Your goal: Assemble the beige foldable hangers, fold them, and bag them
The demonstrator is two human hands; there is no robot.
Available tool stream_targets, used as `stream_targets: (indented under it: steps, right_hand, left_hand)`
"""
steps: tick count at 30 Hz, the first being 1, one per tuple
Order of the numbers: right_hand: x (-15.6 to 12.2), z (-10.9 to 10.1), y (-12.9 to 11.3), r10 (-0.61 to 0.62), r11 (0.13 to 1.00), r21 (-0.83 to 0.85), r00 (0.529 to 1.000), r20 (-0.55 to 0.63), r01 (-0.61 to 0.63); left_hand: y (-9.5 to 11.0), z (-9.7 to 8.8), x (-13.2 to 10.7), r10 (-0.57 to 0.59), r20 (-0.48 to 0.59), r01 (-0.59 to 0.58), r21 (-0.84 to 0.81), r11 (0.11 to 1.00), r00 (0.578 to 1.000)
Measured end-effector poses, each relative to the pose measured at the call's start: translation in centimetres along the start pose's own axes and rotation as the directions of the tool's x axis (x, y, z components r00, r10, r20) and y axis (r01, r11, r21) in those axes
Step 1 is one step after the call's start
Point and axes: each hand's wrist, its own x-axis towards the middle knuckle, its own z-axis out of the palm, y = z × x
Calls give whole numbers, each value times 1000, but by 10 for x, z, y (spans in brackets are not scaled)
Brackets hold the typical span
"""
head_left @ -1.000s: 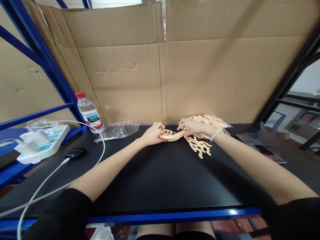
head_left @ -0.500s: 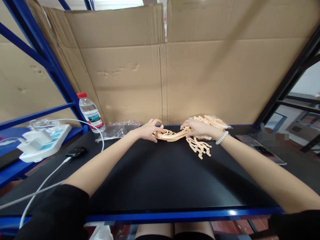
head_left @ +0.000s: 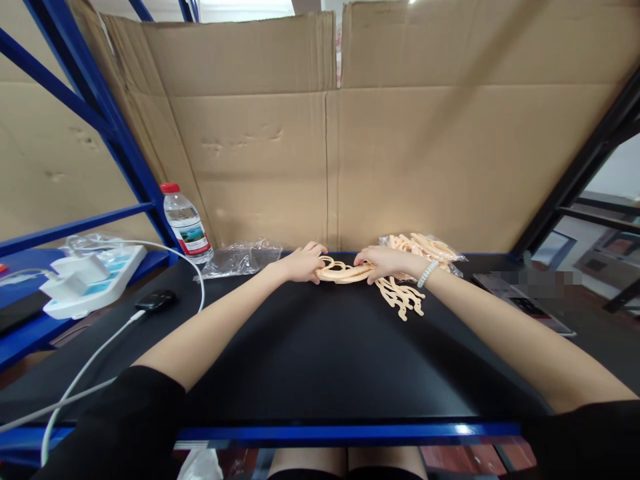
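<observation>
Here, both hands (head_left: 302, 263) clamped on beige strips (head_left: 346, 274); bottle label (head_left: 193, 235) red-edged, lettering too small to read.

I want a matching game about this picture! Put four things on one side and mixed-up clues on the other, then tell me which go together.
Things:
1. Curved beige pieces
2. Right hand
3. Bottle
4. Power strip

Clues:
A. Topped with a red cap
B. Has white plugs in it
C. Between the left hand and the other hand
D. Has a pale bracelet at its wrist

Right pairs: 1-C, 2-D, 3-A, 4-B
</observation>
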Motion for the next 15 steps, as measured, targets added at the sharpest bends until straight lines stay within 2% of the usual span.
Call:
stream_targets:
  steps: [4, 8, 12, 15]
  right_hand:
    - [-7, -6, 3, 16, 999, 51, 999, -45, -13]
    - [-29, -19, 4, 56, 995, 88, 984, -171, -41]
    - [-60, -25, 2, 110, 991, 105, 937, -331, -79]
    - [-83, -20, 1, 184, 981, 137, 886, -425, -138]
  left_hand:
    - [5, 2, -8, -1, -46, 2, 13, 1000, 999]
    - [7, 5, -14, -27, -122, 25, -18, 1000, 992]
    - [6, 6, -23, -70, -209, 48, -109, 993, 975]
    - [8, 3, -34, -127, -302, 62, -215, 975, 945]
